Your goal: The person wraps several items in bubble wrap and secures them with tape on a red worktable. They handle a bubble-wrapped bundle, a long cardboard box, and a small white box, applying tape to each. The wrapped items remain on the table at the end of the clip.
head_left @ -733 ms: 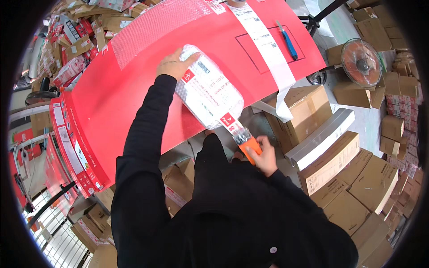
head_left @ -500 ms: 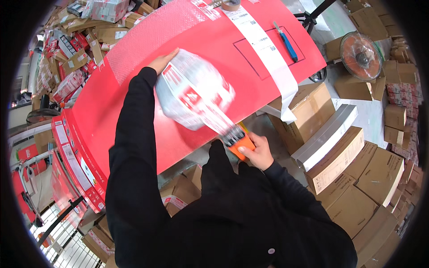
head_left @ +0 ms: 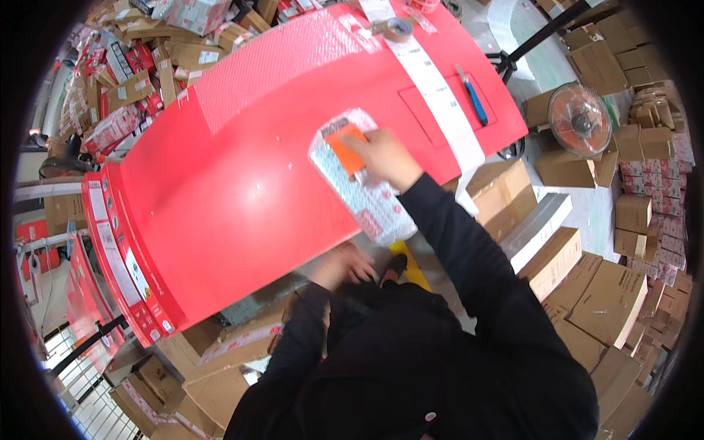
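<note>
My right hand (head_left: 389, 158) is closed around an orange tape dispenser (head_left: 345, 151), holding it over the far end of a bubble-wrapped package (head_left: 375, 213). The package is long, with red and white print, and lies at the near edge of the red tabletop (head_left: 242, 220), its near end reaching that edge. Whether the tape still joins dispenser and package is hidden by my hand. Below the table's edge, my left hand (head_left: 343, 265) is off the package, somewhat blurred, its fingers stretched out and nothing visible in them.
A blue-handled cutter (head_left: 475, 101) lies at the right of the table, beside a white label strip (head_left: 438, 99). A tape roll (head_left: 398, 29) and bubble wrap (head_left: 282, 62) are at the far side. Cartons (head_left: 609, 293) and a fan (head_left: 580, 121) stand to the right.
My left hand has let go of the package and come down below the table edge. The package has turned and shifted right. My right hand has carried the dispenser up over it.
</note>
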Demonstrator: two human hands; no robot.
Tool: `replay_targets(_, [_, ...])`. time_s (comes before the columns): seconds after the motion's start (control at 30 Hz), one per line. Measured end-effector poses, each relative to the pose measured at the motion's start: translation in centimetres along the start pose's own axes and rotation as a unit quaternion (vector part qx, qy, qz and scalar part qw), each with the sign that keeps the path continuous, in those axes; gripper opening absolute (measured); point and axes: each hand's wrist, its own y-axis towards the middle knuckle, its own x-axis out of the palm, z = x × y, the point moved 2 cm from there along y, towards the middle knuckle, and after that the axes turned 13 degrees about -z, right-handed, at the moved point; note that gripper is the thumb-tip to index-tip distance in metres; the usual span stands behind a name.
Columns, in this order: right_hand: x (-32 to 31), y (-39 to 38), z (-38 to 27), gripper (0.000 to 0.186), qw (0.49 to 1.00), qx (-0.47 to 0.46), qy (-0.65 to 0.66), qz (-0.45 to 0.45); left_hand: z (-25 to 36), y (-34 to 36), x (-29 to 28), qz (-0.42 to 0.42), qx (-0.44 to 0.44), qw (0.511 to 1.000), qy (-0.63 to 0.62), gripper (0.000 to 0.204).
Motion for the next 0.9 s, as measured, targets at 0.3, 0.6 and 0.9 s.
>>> replay_targets(0.3, [-1.3,-3.8,2.5,0.054,0.981,-0.062,-0.182,0.041,22.1,8.1,-5.8,0.506,0.342,0.728,0.311,0.054])
replay_targets(0.6, [10.4,-28.4,25.1,0.041,0.968,0.132,0.211,0.04,19.6,7.7,-6.6,0.448,0.354,0.796,0.2,0.054])
replay_targets(0.9, [10.3,-15.9,27.7,0.039,0.977,-0.029,0.061,0.2,18.1,5.9,-6.5,0.441,0.285,0.802,0.284,0.059])
